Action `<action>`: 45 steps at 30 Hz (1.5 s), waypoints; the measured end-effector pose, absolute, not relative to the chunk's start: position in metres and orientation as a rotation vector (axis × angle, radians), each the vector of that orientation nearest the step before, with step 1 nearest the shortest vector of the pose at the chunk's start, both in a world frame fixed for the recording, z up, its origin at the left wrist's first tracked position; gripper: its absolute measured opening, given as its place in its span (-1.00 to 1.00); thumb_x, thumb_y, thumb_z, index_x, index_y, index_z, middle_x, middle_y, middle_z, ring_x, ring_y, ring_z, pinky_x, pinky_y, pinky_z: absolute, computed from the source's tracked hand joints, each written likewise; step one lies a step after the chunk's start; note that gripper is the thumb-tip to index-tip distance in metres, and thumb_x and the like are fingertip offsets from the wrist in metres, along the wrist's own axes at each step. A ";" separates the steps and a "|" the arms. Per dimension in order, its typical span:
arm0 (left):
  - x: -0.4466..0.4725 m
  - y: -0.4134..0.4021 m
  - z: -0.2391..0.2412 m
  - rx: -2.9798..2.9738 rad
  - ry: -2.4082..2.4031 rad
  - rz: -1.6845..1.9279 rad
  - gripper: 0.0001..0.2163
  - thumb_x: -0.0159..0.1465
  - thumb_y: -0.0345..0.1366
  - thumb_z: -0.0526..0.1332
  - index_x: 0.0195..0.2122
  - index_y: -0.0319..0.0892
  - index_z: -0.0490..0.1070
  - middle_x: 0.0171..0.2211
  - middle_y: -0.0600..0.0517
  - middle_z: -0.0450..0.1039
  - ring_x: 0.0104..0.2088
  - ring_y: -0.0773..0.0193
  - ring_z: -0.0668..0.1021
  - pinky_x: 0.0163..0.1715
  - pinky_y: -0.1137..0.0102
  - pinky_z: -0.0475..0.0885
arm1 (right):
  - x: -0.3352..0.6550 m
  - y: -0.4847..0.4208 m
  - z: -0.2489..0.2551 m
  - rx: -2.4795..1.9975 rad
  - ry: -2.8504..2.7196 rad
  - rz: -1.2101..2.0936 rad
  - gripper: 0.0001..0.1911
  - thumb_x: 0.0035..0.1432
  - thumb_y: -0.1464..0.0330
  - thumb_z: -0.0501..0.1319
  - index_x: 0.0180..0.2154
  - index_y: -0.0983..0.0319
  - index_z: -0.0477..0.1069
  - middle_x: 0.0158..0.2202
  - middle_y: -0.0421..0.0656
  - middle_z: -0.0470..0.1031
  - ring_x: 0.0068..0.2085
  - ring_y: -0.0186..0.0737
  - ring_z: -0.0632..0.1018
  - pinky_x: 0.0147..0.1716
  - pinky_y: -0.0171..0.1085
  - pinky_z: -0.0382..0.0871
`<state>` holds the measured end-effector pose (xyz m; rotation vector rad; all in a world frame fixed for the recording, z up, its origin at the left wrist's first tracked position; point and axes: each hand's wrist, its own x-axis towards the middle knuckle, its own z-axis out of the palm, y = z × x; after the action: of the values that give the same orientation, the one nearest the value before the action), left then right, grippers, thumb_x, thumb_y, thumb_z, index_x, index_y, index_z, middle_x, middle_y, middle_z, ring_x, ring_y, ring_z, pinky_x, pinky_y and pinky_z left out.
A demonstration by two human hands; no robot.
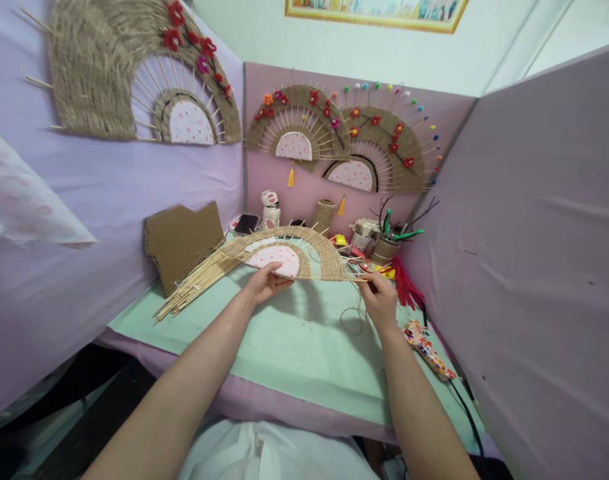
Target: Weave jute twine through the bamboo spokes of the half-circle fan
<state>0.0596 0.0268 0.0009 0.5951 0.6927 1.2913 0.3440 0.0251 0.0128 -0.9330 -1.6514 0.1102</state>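
A half-round fan woven from twine over thin sticks (329, 257) is held up above the green tabletop, tilted toward me. My left hand (268, 283) grips its lower edge at the white half-circle with pink dots (277, 259), thumb on the front and fingers beneath. At the fan's right end, my right hand (380, 297) is closed in a pinch near the tip of the bottom stick and the twine. A loose loop of twine (354, 319) hangs or lies below, close to the right hand. The right fingertips' exact hold is too small to make out fully.
A bundle of sticks (197, 283) and cut cardboard (182, 240) lie left. Behind stand a twine spool (324, 215) and a pot with green-handled tools (387, 247). A patterned glue gun (428, 350) with a cord lies right. Finished fans (304, 100) hang on the partition.
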 end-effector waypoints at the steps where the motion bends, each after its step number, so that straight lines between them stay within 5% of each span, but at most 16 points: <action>1: 0.060 0.027 0.001 0.595 0.692 1.290 -0.84 0.15 -0.40 0.18 -0.24 -0.26 0.42 -0.40 -0.10 0.57 -0.41 0.19 0.60 -0.21 0.26 0.50 | 0.345 0.025 0.013 -0.937 -1.659 0.090 -0.74 0.10 0.19 0.18 -0.49 0.23 0.39 -0.51 -0.19 0.38 -0.45 -0.27 0.37 -0.43 -0.29 0.23; 15: 0.058 0.029 0.001 0.583 0.761 1.277 -0.82 0.16 -0.42 0.15 -0.19 -0.28 0.39 -0.43 -0.09 0.56 -0.42 0.23 0.60 -0.28 0.31 0.52 | 0.346 0.027 0.011 -0.935 -1.616 -0.094 -0.74 0.09 0.22 0.22 -0.51 0.23 0.30 -0.54 -0.26 0.23 -0.48 -0.34 0.27 -0.46 -0.34 0.17; 24: 0.057 0.029 0.002 0.570 0.764 1.268 -0.80 0.15 -0.43 0.15 -0.18 -0.29 0.38 -0.44 -0.10 0.56 -0.45 0.23 0.60 -0.33 0.33 0.53 | 0.345 0.024 0.014 -0.874 -1.720 -0.010 -0.84 0.15 0.28 0.15 -0.37 0.23 0.44 -0.43 -0.15 0.40 -0.37 -0.25 0.40 -0.35 -0.27 0.27; 45: 0.059 0.031 0.001 0.509 0.829 1.395 -0.77 0.17 -0.34 0.15 -0.14 -0.26 0.40 -0.49 -0.05 0.54 -0.54 0.27 0.56 -0.46 0.39 0.51 | 0.341 0.020 0.016 -0.999 -1.661 0.918 -0.72 -0.02 0.16 0.25 -0.52 0.25 0.37 -0.61 -0.27 0.24 -0.56 -0.41 0.22 -0.58 -0.39 0.08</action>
<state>0.0594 0.0315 0.0011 0.5093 0.8293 1.3954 0.3412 0.0201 0.0159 -0.9985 -1.6605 0.9178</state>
